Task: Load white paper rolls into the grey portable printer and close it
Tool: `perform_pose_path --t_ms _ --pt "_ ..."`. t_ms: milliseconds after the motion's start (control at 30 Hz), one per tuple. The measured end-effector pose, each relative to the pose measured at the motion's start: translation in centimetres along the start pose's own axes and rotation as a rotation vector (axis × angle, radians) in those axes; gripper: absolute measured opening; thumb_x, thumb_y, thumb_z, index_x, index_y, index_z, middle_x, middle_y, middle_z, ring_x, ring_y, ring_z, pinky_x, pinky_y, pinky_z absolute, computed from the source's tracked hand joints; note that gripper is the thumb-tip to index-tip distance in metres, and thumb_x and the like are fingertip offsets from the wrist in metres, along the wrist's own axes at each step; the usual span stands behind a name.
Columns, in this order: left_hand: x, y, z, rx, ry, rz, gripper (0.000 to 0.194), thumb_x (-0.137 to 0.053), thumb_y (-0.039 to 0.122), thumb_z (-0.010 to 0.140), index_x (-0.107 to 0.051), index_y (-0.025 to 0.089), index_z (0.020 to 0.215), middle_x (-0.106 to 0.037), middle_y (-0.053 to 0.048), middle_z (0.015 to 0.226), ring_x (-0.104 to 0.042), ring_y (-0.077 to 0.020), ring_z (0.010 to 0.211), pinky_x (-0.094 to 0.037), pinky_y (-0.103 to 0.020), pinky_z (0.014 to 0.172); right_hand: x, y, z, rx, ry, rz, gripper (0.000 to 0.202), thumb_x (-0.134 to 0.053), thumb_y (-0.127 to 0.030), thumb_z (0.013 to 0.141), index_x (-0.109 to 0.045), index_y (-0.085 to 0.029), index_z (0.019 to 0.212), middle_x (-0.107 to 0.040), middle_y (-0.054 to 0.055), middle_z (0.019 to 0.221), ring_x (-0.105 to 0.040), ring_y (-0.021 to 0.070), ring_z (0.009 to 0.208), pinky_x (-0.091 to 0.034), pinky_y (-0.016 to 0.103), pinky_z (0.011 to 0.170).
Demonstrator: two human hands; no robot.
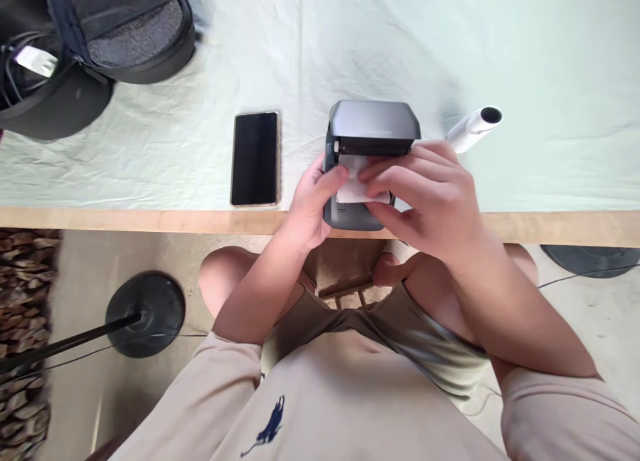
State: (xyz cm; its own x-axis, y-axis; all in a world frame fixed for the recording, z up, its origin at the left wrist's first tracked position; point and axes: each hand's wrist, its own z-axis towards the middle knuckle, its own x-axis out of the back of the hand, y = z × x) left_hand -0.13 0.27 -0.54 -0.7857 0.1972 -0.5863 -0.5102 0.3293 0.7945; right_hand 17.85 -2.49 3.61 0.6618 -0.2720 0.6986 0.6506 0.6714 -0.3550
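Note:
A small grey printer-like device (374,118) with its lid raised is at the front edge of the table. My left hand (313,198) grips its left side, with the thumb reaching over onto the white paper (353,189) inside. My right hand (430,188) comes from the right, its curled fingers on that paper and its thumb low at the device's front. The fingers hide part of the paper and the device's right side. Just beyond my right hand, a white cylinder (467,129) with a dark end lies tilted on the cloth.
A phone (255,158) with a dark screen lies left of the device. At the far left is an open black case (75,108) with a cable and a white plug (36,60) inside. The table's wooden edge (150,220) runs before me. A round black stand base (145,314) is on the floor.

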Motion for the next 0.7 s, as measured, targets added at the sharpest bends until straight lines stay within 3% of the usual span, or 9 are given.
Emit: perform_pose_path --t_ms 100,167,233,333,433,533,600,700 --pt "0.0 0.2 -0.2 -0.016 0.01 0.009 0.035 -0.095 0.034 0.073 -0.072 0.026 0.099 -0.076 0.002 0.082 -0.079 -0.0226 0.079 -0.063 -0.033 0.067 0.2 -0.3 0.0 -0.022 0.017 0.11 0.011 -0.071 -0.022 0.094 -0.064 -0.031 0.091 -0.086 -0.003 0.115 -0.081 0.0256 0.1 -0.056 0.047 0.089" --pt "-0.1 0.2 -0.4 -0.017 0.012 0.016 0.035 -0.094 0.028 0.074 -0.073 0.025 0.102 -0.077 0.004 0.085 -0.078 -0.0197 0.079 -0.063 -0.031 0.072 0.5 -0.4 0.2 -0.035 0.071 0.202 0.01 -0.075 -0.027 0.091 -0.066 -0.031 0.092 -0.086 0.0 0.114 -0.08 0.0273 0.098 -0.058 0.049 0.085" --pt "-0.1 0.2 -0.5 -0.023 0.014 0.019 0.039 -0.095 0.026 0.072 -0.074 0.025 0.105 -0.079 0.004 0.09 -0.078 -0.0193 0.083 -0.063 -0.031 0.076 0.6 -0.4 0.4 -0.075 0.151 0.278 0.011 -0.076 -0.031 0.09 -0.066 -0.032 0.093 -0.082 0.0 0.098 -0.077 0.0259 0.087 -0.058 0.047 0.077" --pt "0.3 -0.1 -0.4 -0.031 0.019 0.051 0.047 -0.099 0.031 0.068 -0.075 0.025 0.108 -0.078 0.002 0.093 -0.079 -0.0226 0.088 -0.062 -0.033 0.079 0.6 -0.1 0.3 -0.242 0.344 0.261 0.011 -0.072 -0.035 0.096 -0.064 -0.034 0.089 -0.063 -0.001 0.079 -0.07 0.023 0.078 -0.053 0.044 0.072" --pt "0.6 -0.2 -0.4 -0.027 0.037 0.111 0.064 -0.104 0.038 0.062 -0.074 0.028 0.118 -0.076 0.001 0.092 -0.081 -0.029 0.094 -0.063 -0.038 0.081 0.2 0.8 0.1 -0.349 0.469 0.217 0.016 -0.07 -0.044 0.096 -0.062 -0.032 0.089 -0.056 0.002 0.084 -0.067 0.0244 0.084 -0.052 0.046 0.077" --pt "0.5 -0.1 -0.5 -0.014 0.049 0.121 0.071 -0.104 0.036 0.059 -0.072 0.029 0.122 -0.073 0.0 0.089 -0.08 -0.0381 0.113 -0.065 -0.047 0.097 -0.4 2.0 -0.2 -0.393 0.349 0.3 0.021 -0.073 -0.047 0.092 -0.066 -0.034 0.108 -0.069 0.006 0.114 -0.07 0.0304 0.112 -0.058 0.047 0.086" --pt "0.3 -0.1 -0.7 -0.013 0.045 0.116 0.069 -0.102 0.03 0.059 -0.072 0.028 0.121 -0.074 0.0 0.09 -0.077 -0.0422 0.126 -0.064 -0.051 0.106 -0.8 2.5 -0.5 -0.454 0.216 0.424 0.037 -0.077 -0.048 0.09 -0.065 -0.037 0.124 -0.067 0.005 0.138 -0.069 0.0306 0.128 -0.062 0.047 0.096" --pt "0.0 0.1 -1.1 -0.015 0.024 0.099 0.071 -0.102 0.033 0.061 -0.069 0.029 0.124 -0.081 -0.002 0.105 -0.074 -0.0445 0.134 -0.066 -0.054 0.106 -1.4 2.7 -0.8 -0.545 0.069 0.613 0.058 -0.082 -0.058 0.088 -0.06 -0.04 0.138 -0.067 0.002 0.139 -0.074 0.0253 0.118 -0.067 0.04 0.093"
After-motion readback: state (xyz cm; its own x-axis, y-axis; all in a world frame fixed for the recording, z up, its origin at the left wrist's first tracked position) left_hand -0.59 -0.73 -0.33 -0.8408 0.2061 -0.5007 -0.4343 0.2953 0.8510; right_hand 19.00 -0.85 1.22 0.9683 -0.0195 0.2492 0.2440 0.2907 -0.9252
